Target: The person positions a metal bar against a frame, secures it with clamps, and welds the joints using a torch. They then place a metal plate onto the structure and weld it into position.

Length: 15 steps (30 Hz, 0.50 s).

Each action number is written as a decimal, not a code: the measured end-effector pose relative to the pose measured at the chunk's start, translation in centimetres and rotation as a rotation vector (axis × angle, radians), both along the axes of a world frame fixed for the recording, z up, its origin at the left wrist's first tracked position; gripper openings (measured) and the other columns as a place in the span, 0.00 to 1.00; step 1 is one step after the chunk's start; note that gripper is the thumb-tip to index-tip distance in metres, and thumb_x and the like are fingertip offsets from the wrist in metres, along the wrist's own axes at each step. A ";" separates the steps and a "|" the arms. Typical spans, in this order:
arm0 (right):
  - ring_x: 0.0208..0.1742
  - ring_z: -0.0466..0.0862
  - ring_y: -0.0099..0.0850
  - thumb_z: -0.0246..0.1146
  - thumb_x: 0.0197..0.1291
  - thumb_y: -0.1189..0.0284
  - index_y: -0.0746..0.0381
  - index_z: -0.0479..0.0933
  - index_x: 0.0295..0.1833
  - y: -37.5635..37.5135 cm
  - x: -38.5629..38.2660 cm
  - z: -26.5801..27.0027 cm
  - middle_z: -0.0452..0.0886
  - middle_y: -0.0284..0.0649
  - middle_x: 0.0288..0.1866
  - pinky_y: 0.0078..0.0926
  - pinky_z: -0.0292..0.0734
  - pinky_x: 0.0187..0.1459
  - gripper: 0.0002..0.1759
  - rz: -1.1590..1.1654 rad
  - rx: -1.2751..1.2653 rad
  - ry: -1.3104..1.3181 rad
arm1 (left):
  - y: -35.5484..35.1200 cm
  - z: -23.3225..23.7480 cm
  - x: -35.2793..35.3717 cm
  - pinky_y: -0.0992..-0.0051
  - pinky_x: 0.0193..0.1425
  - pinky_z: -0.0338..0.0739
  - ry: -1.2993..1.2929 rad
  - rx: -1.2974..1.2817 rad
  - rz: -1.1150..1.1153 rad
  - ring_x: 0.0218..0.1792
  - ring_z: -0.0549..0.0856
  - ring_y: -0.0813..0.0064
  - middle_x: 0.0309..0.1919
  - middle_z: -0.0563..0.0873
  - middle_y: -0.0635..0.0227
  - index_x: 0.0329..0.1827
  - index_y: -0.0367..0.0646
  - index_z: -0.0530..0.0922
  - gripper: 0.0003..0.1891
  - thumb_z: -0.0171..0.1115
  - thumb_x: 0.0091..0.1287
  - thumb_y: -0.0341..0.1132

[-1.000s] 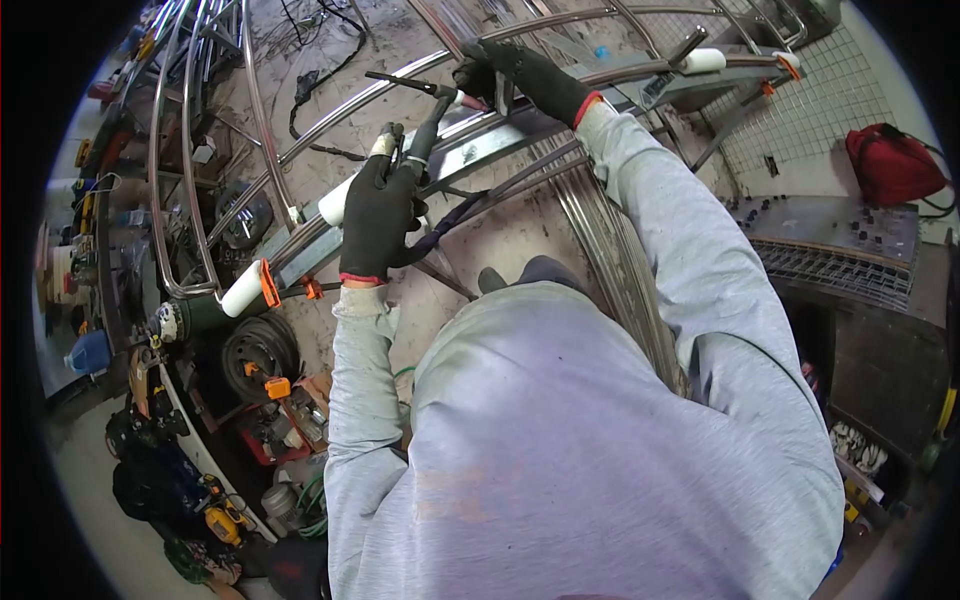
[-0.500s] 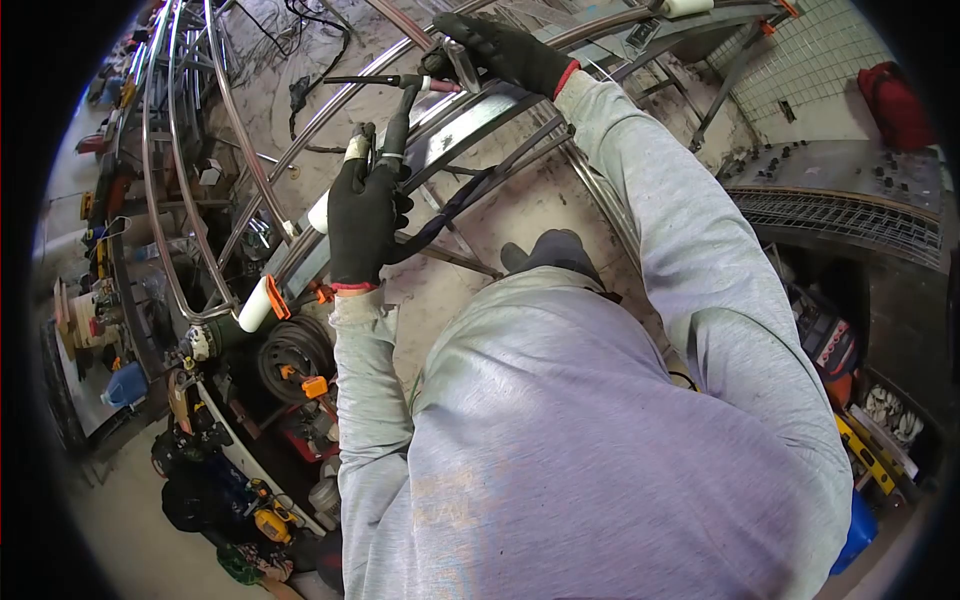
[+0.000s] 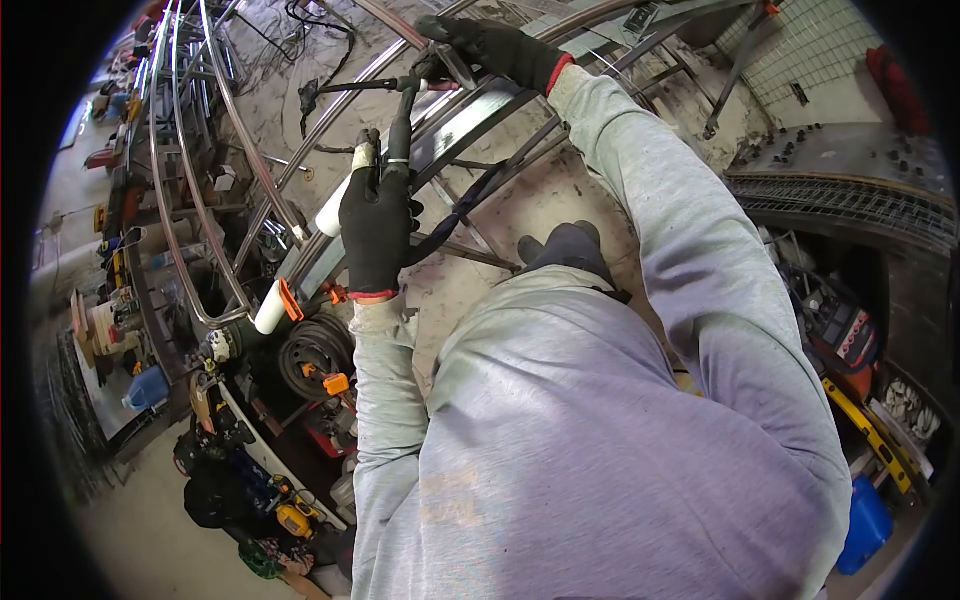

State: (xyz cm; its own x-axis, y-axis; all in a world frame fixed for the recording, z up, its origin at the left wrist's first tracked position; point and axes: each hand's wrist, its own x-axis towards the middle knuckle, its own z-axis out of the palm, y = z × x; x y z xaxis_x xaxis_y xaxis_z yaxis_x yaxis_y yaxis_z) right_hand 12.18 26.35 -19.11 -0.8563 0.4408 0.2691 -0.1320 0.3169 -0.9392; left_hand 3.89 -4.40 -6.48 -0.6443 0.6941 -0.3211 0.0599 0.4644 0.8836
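Observation:
My left hand [image 3: 378, 230], in a black glove with a red cuff, is closed around the handle of a TIG welding torch [image 3: 401, 125]. The torch's thin back cap points left, and its pinkish nozzle points right, towards my right hand. My right hand [image 3: 495, 50], gloved alike, is closed around a short shiny metal tube piece [image 3: 459, 69] near the end of a longer metal tube [image 3: 392, 20]. Both hands are above a flat metal bar [image 3: 470, 125] of the frame. A dark torch cable [image 3: 455, 215] runs below my left hand.
Long bent metal tubes [image 3: 205, 170] reach across the left side. White rollers with orange clamps, one roller [image 3: 269, 308] at lower left, sit on the frame. A coiled hose [image 3: 312, 355], yellow power tool [image 3: 296, 518] and blue container [image 3: 865, 525] lie around. A perforated metal table [image 3: 840, 155] stands right.
The view has shifted slightly, so the surroundings appear a little further right and lower on the left. Both hands keep their grips, with the torch nozzle still beside the tube piece.

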 end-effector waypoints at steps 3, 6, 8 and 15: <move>0.49 0.82 0.23 0.54 0.84 0.60 0.52 0.67 0.83 -0.3 0.0 0.3 0.87 0.38 0.58 0.28 0.82 0.55 0.27 0.014 -0.016 -0.025 | -0.1 -0.3 0.6 0.75 0.28 0.77 0.049 0.025 0.003 0.26 0.84 0.78 0.34 0.86 0.65 0.74 0.37 0.76 0.25 0.61 0.75 0.35; 0.48 0.83 0.24 0.55 0.83 0.60 0.52 0.70 0.81 -1.9 0.4 0.8 0.88 0.39 0.57 0.29 0.82 0.54 0.26 0.043 -0.063 0.016 | -0.1 -0.2 1.5 0.77 0.27 0.77 0.157 0.073 -0.015 0.27 0.83 0.80 0.37 0.88 0.66 0.73 0.37 0.77 0.24 0.60 0.75 0.35; 0.48 0.84 0.25 0.56 0.82 0.61 0.53 0.72 0.79 -2.5 0.5 1.6 0.88 0.40 0.56 0.30 0.83 0.54 0.25 0.071 -0.110 0.054 | -0.1 -0.4 1.2 0.77 0.28 0.77 0.153 0.039 -0.026 0.27 0.83 0.80 0.38 0.88 0.66 0.76 0.39 0.75 0.26 0.59 0.75 0.34; 0.47 0.89 0.28 0.59 0.79 0.64 0.53 0.81 0.72 -2.4 -0.5 4.8 0.90 0.42 0.54 0.32 0.84 0.51 0.21 0.174 -0.268 0.187 | -0.3 -0.9 1.1 0.77 0.28 0.77 0.196 0.002 -0.052 0.27 0.83 0.80 0.40 0.88 0.65 0.80 0.41 0.72 0.29 0.59 0.75 0.34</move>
